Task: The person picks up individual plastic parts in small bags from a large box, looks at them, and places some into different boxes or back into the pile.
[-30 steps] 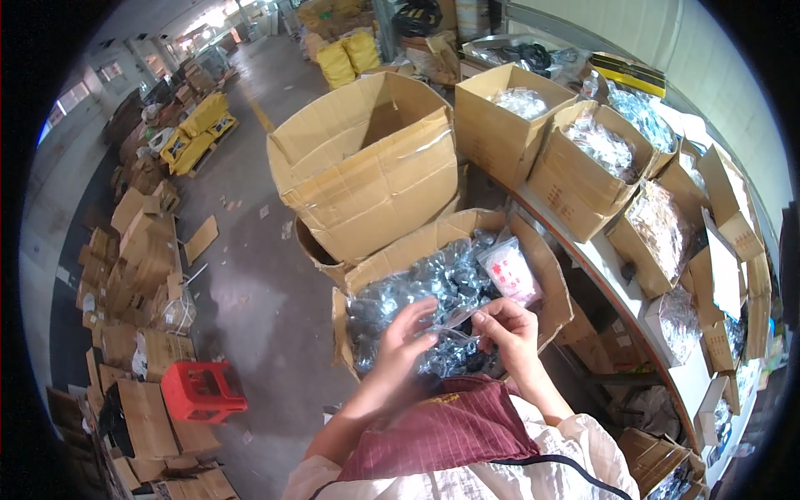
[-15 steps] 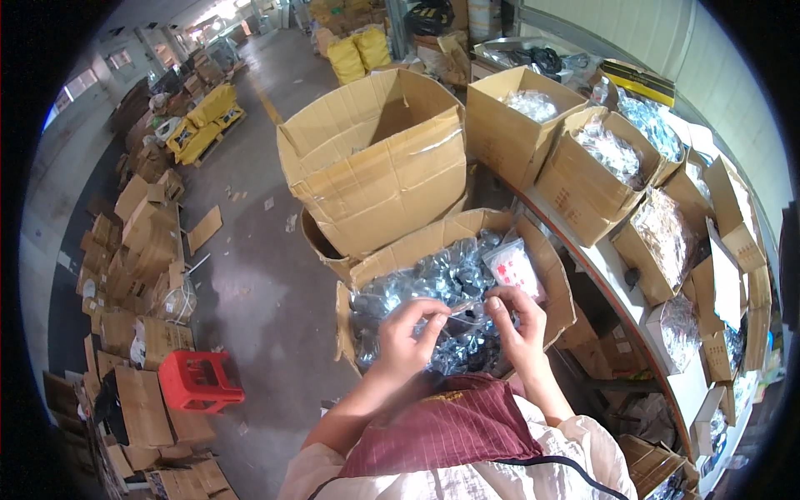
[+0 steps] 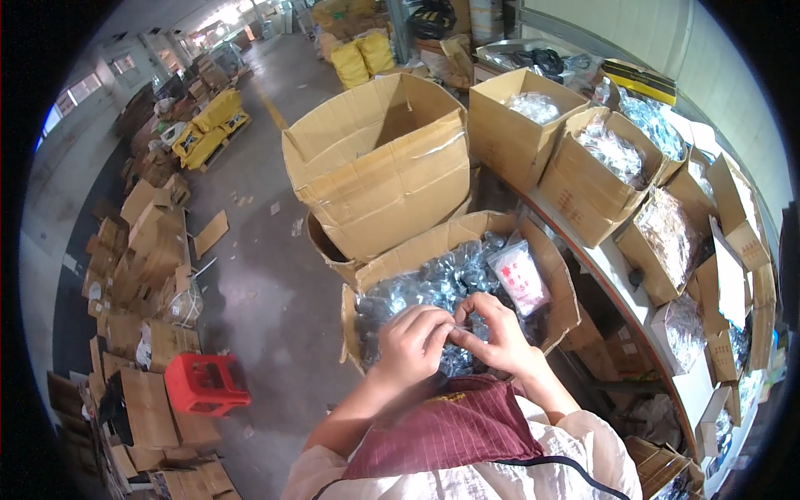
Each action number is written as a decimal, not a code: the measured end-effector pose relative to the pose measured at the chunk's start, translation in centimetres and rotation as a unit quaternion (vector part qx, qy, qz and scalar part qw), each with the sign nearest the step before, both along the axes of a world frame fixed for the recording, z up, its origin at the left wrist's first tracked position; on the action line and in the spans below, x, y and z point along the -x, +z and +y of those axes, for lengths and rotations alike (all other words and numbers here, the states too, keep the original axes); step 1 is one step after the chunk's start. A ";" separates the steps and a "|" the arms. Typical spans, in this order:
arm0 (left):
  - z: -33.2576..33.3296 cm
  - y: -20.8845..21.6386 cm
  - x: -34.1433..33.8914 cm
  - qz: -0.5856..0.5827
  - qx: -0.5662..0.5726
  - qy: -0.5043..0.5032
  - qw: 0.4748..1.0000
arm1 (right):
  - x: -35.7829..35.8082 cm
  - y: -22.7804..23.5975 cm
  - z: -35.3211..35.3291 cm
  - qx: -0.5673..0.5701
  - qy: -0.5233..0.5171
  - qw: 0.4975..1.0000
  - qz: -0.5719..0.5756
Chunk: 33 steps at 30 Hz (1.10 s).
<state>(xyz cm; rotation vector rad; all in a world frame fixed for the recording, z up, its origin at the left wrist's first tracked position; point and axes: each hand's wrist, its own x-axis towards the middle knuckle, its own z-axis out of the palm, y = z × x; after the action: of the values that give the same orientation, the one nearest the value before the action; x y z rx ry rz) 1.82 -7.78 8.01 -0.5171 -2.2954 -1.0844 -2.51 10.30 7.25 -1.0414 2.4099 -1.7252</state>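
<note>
Both hands meet above an open cardboard box (image 3: pixel 400 250) filled with small dark pieces in clear plastic bags (image 3: pixel 446 275). My left hand (image 3: pixel 410 342) is closed, thumb and fingers pinched on a small thing that I cannot make out. Touching it, my right hand (image 3: pixel 497 335) pinches at the same spot, thumb and forefinger curled into a ring. What lies between the fingertips is mostly hidden. A white plastic packet with red print (image 3: pixel 520 277) lies on the bags, just beyond my right hand.
Beyond the box stands a taller open carton (image 3: pixel 383 183). Along the right, a curved worktable (image 3: pixel 587 246) carries several cartons of clear-bagged goods (image 3: pixel 612 158). On the floor to the left are a red plastic stool (image 3: pixel 207 385) and piled cardboard boxes (image 3: pixel 150 250).
My right hand has moved left to meet my left hand, closing the gap between them. The thin, clear item seen between them is now largely covered by fingers.
</note>
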 end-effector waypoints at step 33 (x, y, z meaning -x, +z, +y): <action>-2.5 -0.8 0.0 -0.220 -0.353 -0.015 0.909 | 0.6 -1.5 3.5 0.034 -0.013 0.995 0.088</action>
<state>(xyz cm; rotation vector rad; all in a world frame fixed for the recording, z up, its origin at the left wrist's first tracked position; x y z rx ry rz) 1.82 -10.23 7.17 -0.0088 -2.0148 -2.0844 -3.12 13.85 5.70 -1.2246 2.4916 -1.8070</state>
